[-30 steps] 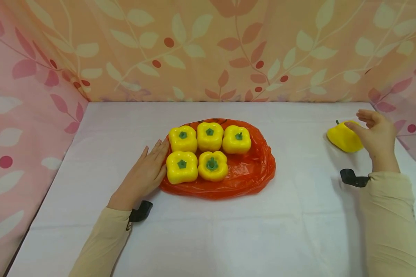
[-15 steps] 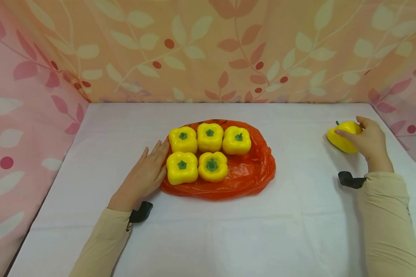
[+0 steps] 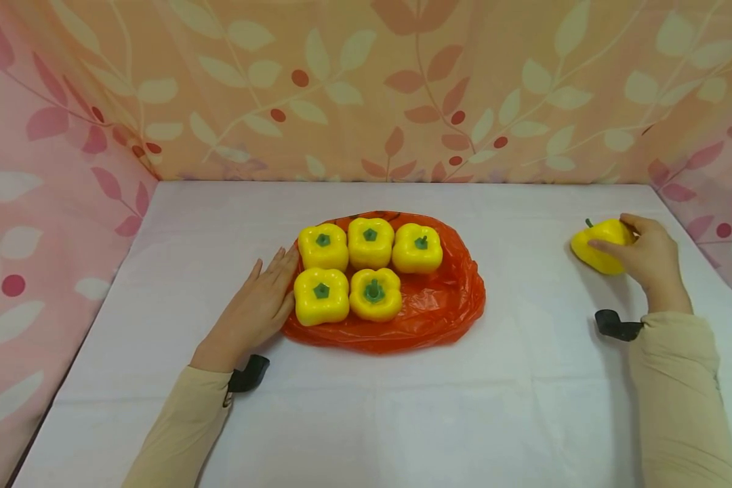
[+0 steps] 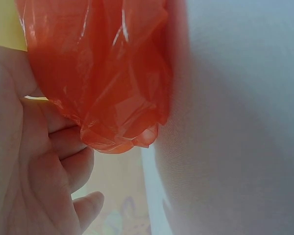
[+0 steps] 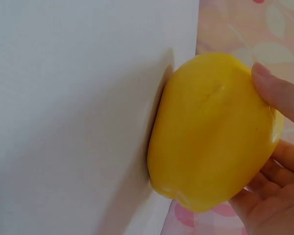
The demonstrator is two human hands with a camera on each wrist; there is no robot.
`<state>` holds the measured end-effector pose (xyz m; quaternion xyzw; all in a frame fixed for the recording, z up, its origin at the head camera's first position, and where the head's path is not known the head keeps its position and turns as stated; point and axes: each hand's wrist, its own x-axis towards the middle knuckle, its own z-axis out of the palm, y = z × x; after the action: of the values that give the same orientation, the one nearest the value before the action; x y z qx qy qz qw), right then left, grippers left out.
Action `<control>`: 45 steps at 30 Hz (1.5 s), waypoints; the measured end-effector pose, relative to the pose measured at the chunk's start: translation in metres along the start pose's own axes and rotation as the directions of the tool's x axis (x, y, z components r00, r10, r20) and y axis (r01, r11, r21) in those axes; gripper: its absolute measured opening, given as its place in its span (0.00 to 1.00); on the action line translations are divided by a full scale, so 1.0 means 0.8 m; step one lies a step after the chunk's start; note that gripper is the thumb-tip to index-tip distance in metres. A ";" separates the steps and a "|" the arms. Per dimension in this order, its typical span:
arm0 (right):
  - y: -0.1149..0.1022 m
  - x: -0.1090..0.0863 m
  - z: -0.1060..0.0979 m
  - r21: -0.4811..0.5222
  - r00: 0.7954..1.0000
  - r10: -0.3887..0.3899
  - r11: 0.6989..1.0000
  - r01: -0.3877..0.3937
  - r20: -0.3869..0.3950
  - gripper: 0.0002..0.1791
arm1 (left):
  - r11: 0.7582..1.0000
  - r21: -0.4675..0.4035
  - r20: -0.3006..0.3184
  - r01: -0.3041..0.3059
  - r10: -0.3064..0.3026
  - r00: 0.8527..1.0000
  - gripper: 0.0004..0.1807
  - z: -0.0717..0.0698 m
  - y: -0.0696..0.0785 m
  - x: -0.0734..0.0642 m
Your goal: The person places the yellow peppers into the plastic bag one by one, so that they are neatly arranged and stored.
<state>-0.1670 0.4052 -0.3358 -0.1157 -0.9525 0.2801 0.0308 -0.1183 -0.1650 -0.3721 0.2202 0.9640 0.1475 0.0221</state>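
Note:
At the right of the head view, a yellow bell pepper (image 3: 604, 245) with a green stem lies tilted on its side. My right hand (image 3: 654, 261) grips it, thumb on the near side and fingers round the far side. The right wrist view has the pepper (image 5: 213, 134) very close to the white cloth. Several more yellow bell peppers (image 3: 321, 296) stand in two rows on a crumpled red plastic bag (image 3: 436, 308). Along the bag's left edge my left hand (image 3: 253, 312) rests with its fingers extended, touching the plastic (image 4: 108, 93).
A white cloth (image 3: 433, 413) covers the table. Floral curtains (image 3: 366, 88) hang behind it and at both sides. The bag's right part, beside the front pepper row, shows bare red plastic. Black wrist mounts (image 3: 617, 325) stick out from both wrists.
My right hand has moved left onto the lone pepper and closed round it. That pepper has shifted slightly left and toward me. The left hand and the bag stay put.

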 end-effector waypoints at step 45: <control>-0.064 -0.048 0.033 0.269 0.986 -0.153 0.954 0.131 0.063 0.43 | 1.000 0.001 0.009 0.017 -0.017 1.000 0.36 0.000 0.001 -0.001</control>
<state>-0.1436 0.3406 -0.3305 -0.0298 -0.9131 0.4058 0.0264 -0.1173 -0.1645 -0.3722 0.2127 0.9658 0.1458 0.0274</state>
